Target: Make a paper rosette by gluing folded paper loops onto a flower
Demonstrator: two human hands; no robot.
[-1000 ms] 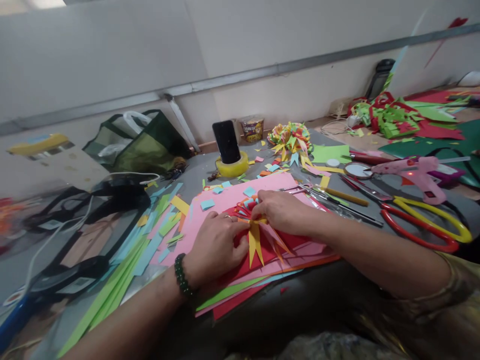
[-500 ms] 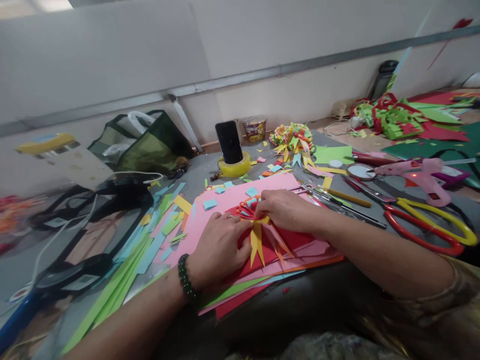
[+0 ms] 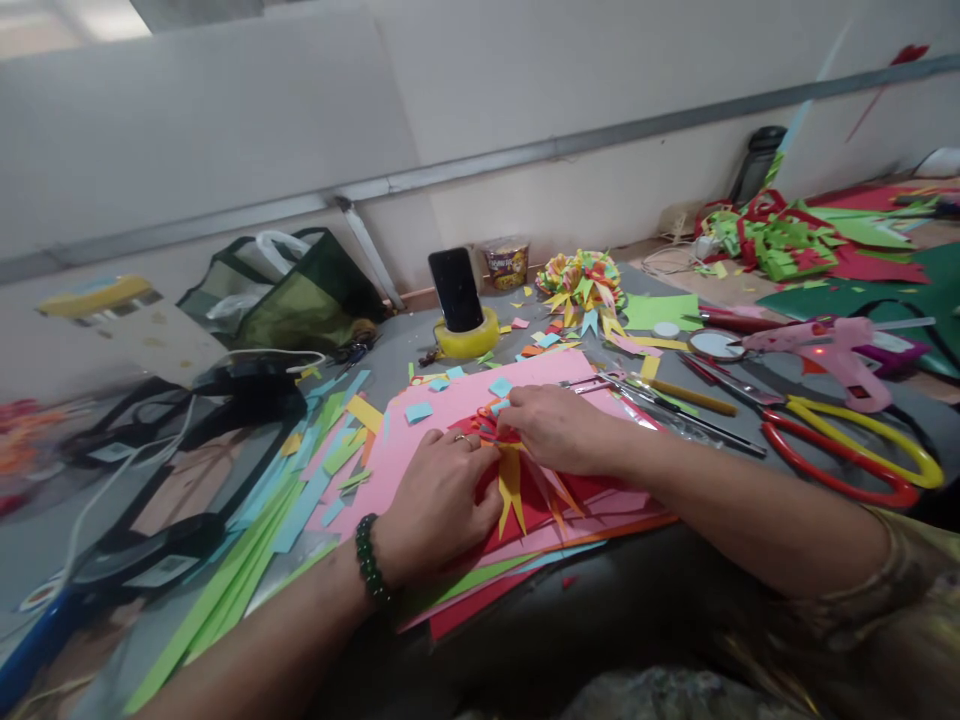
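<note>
A paper ribbon bow (image 3: 511,490), with yellow, pink and orange notched tails, lies on a red sheet (image 3: 600,500) atop stacked coloured paper (image 3: 427,375). My left hand (image 3: 442,490), ring and green beads on it, presses the bow's left side, its fingers curled together. From the right, my right hand (image 3: 559,425) pinches the top of the bow, where red and blue strips show; its fingertips partly hide the spot. Small blue paper squares (image 3: 419,411) lie on the pink sheet just beyond both hands.
Right of the paper lie large scissors (image 3: 840,460), a pink glue gun (image 3: 847,360) and pens (image 3: 697,400). Behind stand a phone (image 3: 455,290) in a yellow tape roll (image 3: 469,335), a snack cup (image 3: 505,262) and a paper-flower cluster (image 3: 581,285). Green strips (image 3: 232,560) lie left.
My right hand has shifted slightly left over the top of the bow. The left hand stays on the bow, and the whole view has shifted a little.
</note>
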